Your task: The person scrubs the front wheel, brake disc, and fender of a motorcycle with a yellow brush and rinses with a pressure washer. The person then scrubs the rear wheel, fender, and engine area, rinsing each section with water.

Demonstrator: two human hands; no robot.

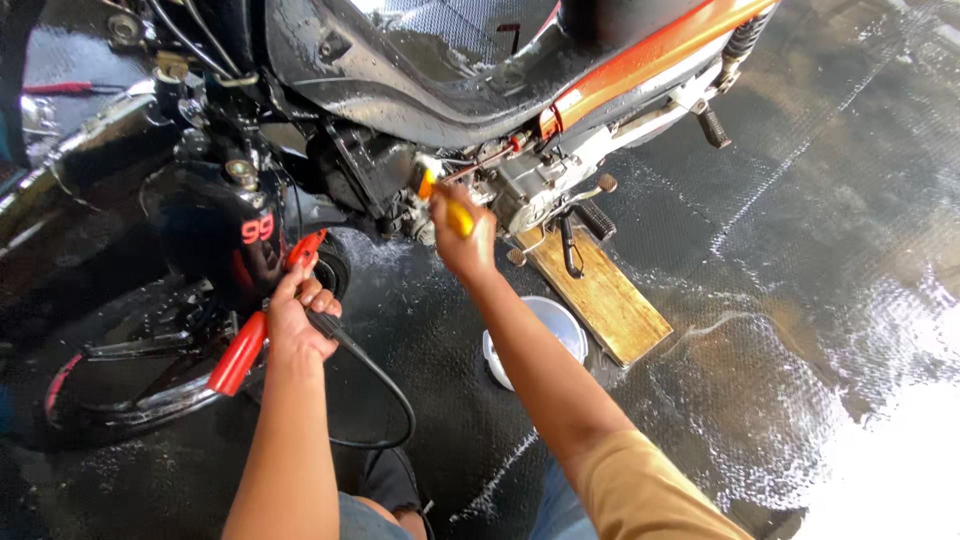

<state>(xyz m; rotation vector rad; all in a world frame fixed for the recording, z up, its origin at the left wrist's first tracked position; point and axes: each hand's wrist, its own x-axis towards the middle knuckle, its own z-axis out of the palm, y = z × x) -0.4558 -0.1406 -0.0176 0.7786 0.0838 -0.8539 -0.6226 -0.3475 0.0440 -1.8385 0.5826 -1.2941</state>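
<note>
A wet black-and-orange motorcycle (pixel 420 90) stands on the soapy dark floor (pixel 800 300), where the right hand (pixel 466 240) is clenched round a yellow-handled brush (pixel 447 203) at the engine and the left hand (pixel 298 320), nearer left, grasps a red-handled spray gun (pixel 262 325).

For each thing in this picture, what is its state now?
Left hand: closed on the red spray gun.
Right hand: closed on the yellow brush, held against the engine.
Motorcycle: wet, standing with its stand on the wooden board.
White bowl: upright on the floor.
Floor: wet, foamy.
</note>
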